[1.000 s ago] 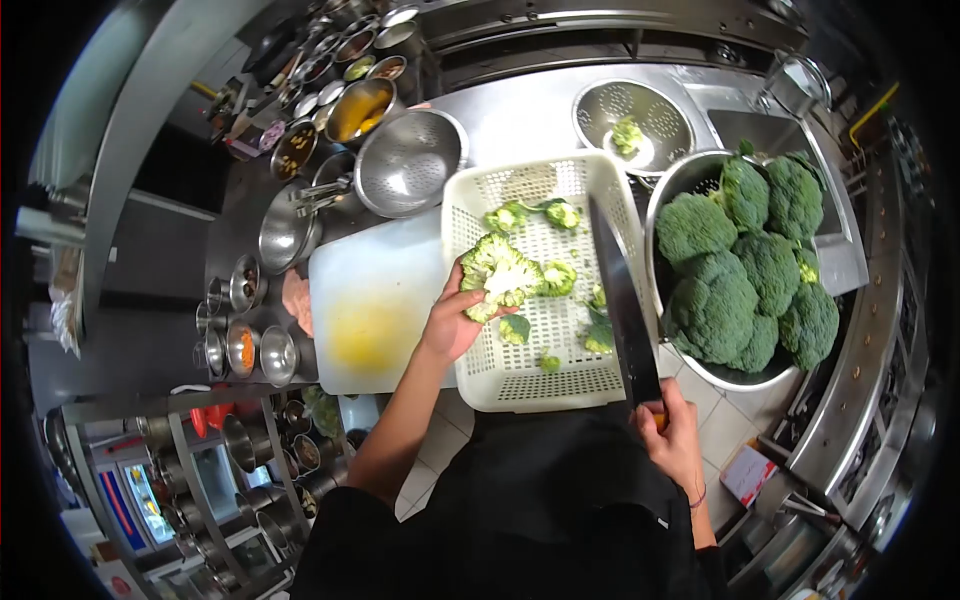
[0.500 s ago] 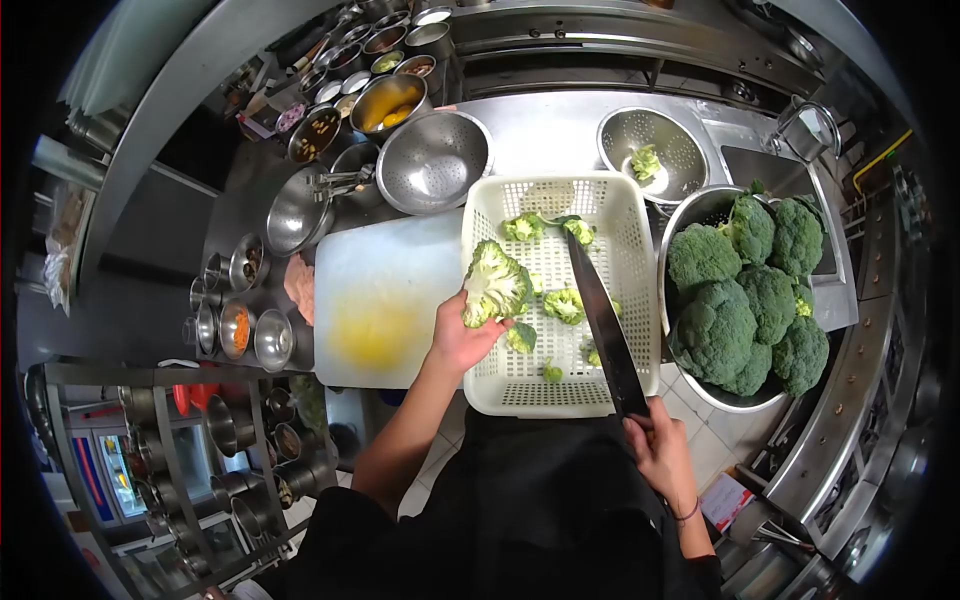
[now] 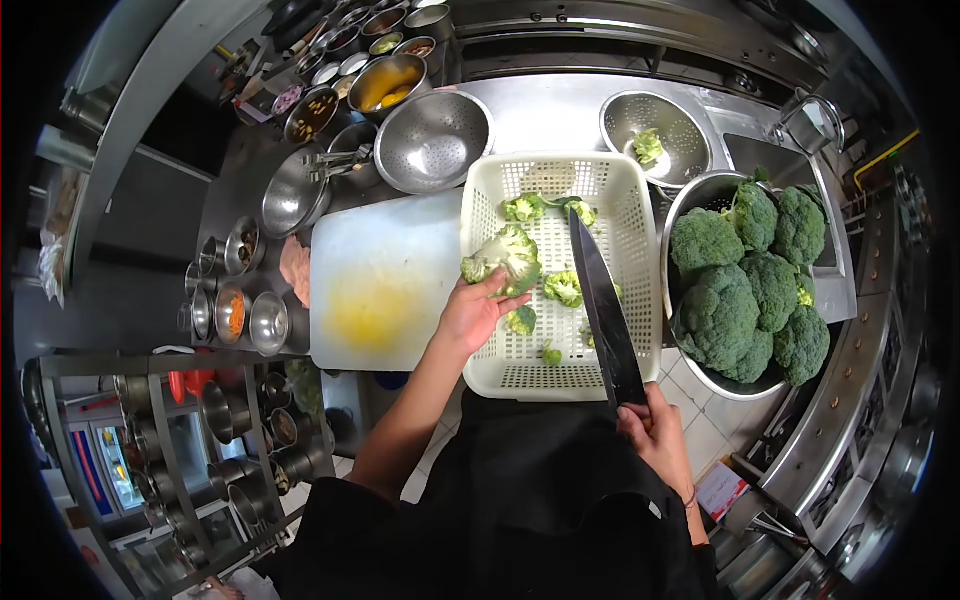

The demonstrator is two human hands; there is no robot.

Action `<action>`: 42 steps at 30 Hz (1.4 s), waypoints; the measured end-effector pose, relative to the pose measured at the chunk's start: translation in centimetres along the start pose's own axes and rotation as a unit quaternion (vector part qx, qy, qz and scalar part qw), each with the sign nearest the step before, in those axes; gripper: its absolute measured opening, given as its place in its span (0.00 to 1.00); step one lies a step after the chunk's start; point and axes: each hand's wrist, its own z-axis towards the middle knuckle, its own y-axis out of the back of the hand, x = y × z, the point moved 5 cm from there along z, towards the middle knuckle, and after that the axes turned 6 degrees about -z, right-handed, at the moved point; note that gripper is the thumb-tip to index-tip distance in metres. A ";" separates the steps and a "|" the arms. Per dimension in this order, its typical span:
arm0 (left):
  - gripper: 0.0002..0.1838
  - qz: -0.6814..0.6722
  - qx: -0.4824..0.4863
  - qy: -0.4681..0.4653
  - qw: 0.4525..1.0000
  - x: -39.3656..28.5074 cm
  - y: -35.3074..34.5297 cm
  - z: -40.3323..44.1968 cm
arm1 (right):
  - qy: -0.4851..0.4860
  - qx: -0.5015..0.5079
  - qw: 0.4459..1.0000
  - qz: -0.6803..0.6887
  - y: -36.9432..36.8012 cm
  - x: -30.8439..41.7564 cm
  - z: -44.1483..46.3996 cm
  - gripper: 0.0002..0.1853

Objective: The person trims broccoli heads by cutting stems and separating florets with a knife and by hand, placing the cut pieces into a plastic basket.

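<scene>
My left hand holds a partly cut head of broccoli over the left side of a white perforated plastic basket. The pale stem side of the head shows. In my right hand, at the basket's near right corner, is the handle of a large knife. Its dark, broad blade points away from me across the basket, apart from the broccoli head. Several cut broccoli florets lie on the basket's bottom, some partly behind the blade and my left hand.
Right of the basket stands a metal bowl heaped with whole broccoli heads. A colander with one floret is beyond it, near a sink. On the left lie a yellow-stained white cutting board and a large perforated bowl.
The broccoli head has turned in my left hand, which has shifted slightly right. The knife stays over the basket in my right hand. The whole view has moved a little.
</scene>
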 end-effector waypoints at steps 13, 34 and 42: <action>0.28 -0.162 0.051 0.080 0.982 1.9 -0.7 -0.5 | -0.030 0.030 0.997 -0.070 -0.2 0.8 0.1 0.11; 0.31 0.520 0.086 -0.475 0.705 -5.1 -3.5 -4.8 | 0.106 0.085 0.900 -0.414 2.7 6.9 -3.3 0.12; 0.29 0.579 0.145 -0.446 0.667 -4.3 -4.8 -4.1 | 0.069 0.157 0.890 -0.423 2.7 6.6 -2.5 0.11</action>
